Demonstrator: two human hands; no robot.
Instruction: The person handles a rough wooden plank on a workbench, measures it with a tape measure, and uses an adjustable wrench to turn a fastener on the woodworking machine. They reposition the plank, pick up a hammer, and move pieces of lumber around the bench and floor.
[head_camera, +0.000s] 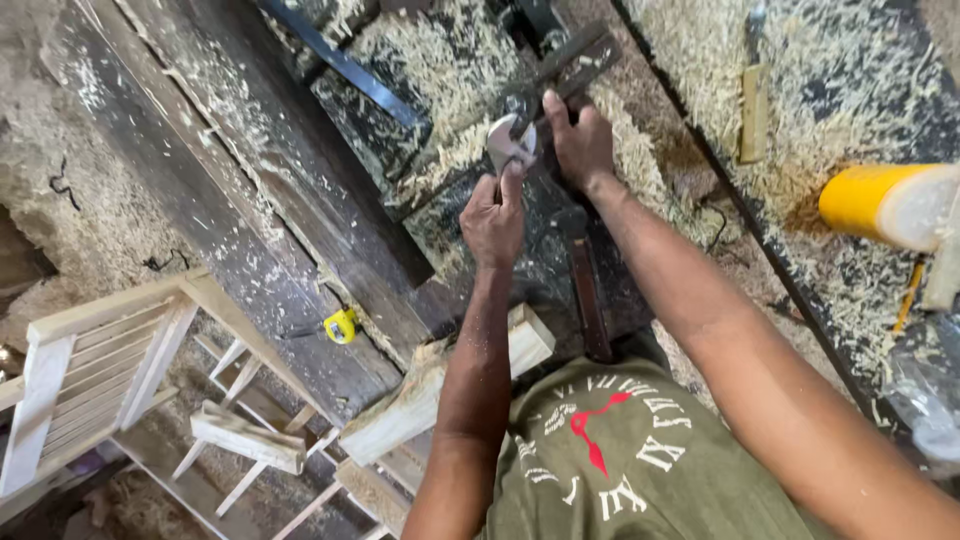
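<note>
Fingers (507, 182) of the left hand (493, 220) are clamped around the handle of a metal wrench (510, 140), whose grey head is raised just above the knuckles. Fingers (556, 112) of the right hand (580, 145) are curled together and pressed on a dark metal fitting (575, 60) just right of the wrench head. Beneath both hands, a dark surface (300, 200) strewn with wood shavings is seen. A yellow tape measure (341, 325) is set near its left edge, a yellow cylinder (880, 203) well to the right, and a pale wooden frame (90, 370) at the near left.
</note>
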